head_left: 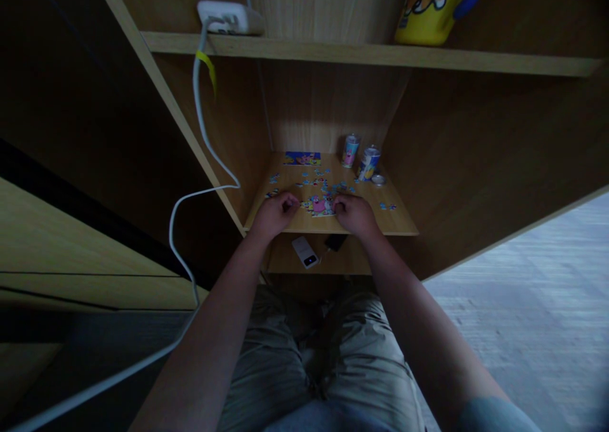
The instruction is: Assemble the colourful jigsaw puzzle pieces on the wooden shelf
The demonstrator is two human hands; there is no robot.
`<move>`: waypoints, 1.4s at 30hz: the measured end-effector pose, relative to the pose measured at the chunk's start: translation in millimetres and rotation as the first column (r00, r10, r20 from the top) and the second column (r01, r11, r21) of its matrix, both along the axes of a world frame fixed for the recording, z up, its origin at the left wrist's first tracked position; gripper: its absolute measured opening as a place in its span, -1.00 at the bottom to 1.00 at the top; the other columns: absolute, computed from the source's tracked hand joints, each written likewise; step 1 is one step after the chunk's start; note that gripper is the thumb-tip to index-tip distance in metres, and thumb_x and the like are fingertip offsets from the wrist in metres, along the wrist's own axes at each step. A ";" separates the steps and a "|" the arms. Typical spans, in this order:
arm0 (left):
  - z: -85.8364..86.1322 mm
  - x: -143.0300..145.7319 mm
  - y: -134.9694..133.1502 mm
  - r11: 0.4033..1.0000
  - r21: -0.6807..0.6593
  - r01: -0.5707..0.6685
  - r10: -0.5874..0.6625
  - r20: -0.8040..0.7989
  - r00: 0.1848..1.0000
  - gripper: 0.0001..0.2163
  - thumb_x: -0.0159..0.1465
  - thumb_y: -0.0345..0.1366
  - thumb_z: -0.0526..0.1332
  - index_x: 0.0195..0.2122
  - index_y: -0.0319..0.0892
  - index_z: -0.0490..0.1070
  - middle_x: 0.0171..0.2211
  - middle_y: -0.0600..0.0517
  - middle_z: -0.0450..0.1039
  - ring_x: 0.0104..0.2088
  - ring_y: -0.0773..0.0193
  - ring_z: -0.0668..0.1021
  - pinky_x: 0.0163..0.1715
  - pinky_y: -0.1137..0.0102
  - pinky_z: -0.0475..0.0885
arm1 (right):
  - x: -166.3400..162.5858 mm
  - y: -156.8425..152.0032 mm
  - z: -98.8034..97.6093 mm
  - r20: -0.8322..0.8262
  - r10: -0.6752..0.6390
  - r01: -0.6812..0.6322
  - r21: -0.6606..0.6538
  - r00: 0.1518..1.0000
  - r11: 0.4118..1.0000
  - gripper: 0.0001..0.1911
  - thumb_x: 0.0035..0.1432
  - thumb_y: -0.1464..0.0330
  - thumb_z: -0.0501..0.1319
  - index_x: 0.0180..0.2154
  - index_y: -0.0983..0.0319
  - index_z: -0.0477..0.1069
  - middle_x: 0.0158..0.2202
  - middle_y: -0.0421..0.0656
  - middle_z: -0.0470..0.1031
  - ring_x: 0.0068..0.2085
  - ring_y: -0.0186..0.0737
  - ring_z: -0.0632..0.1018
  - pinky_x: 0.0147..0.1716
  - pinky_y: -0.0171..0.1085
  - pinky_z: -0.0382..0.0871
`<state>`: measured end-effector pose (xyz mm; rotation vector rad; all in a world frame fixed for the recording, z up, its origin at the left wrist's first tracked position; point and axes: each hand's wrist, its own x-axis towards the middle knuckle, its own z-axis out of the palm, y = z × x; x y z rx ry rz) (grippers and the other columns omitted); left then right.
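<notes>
A partly joined jigsaw puzzle point(322, 205) with pink and yellow cartoon figures lies near the front edge of the shelf board. At its left end is my left hand point(276, 216), thumb and forefinger pinched together; whatever they hold is too small to make out. My right hand point(356, 215) is curled at the puzzle's right end, fingertips closed against its edge, and its grip is hidden. Loose puzzle pieces point(318, 181) are scattered behind the joined part. Farther back lies a colourful picture card point(303, 158).
Two printed cans point(351, 151) stand at the back right, a round lid point(379, 180) beside them. Below lie a white phone-like device point(304, 252) and a black object point(335, 242). Overhead, the upper shelf point(323, 50) bears a power strip point(228, 18) and yellow mug point(428, 13). A white cable point(197, 108) hangs left.
</notes>
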<state>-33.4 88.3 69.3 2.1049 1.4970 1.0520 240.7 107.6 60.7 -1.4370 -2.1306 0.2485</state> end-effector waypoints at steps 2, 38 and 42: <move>-2.3 -1.8 2.2 1.000 -0.007 0.006 -0.006 0.008 1.000 -0.86 0.43 -0.18 0.26 -0.18 -0.06 0.59 -0.23 0.02 0.71 -0.24 0.15 0.66 -0.18 0.27 0.48 | -0.1 0.6 0.0 0.007 -0.001 0.001 -0.003 1.000 1.000 -0.73 0.34 0.44 0.16 -0.22 0.12 0.65 -0.19 -0.15 0.72 -0.12 -0.09 0.66 -0.10 -0.25 0.41; -12.0 -16.6 18.4 0.988 -0.143 0.064 0.013 0.486 0.874 -0.60 0.21 0.08 0.48 -0.15 -0.12 0.55 -0.25 -0.01 0.67 -0.28 0.13 0.72 -0.14 0.22 0.58 | -1.0 4.0 -1.1 0.007 0.002 -0.002 -0.013 1.000 1.000 -0.73 0.36 0.45 0.17 -0.23 0.11 0.65 -0.16 -0.17 0.74 -0.10 -0.12 0.67 -0.09 -0.27 0.40; -12.2 -18.0 18.2 0.991 -0.122 0.055 0.004 0.433 0.902 -0.64 0.25 0.02 0.46 -0.09 -0.12 0.58 -0.19 -0.05 0.69 -0.19 0.10 0.72 -0.04 0.17 0.58 | -1.3 3.9 -1.8 -0.001 -0.012 0.012 -0.014 1.000 1.000 -0.73 0.36 0.44 0.16 -0.24 0.11 0.64 -0.19 -0.17 0.73 -0.13 -0.12 0.67 -0.13 -0.27 0.40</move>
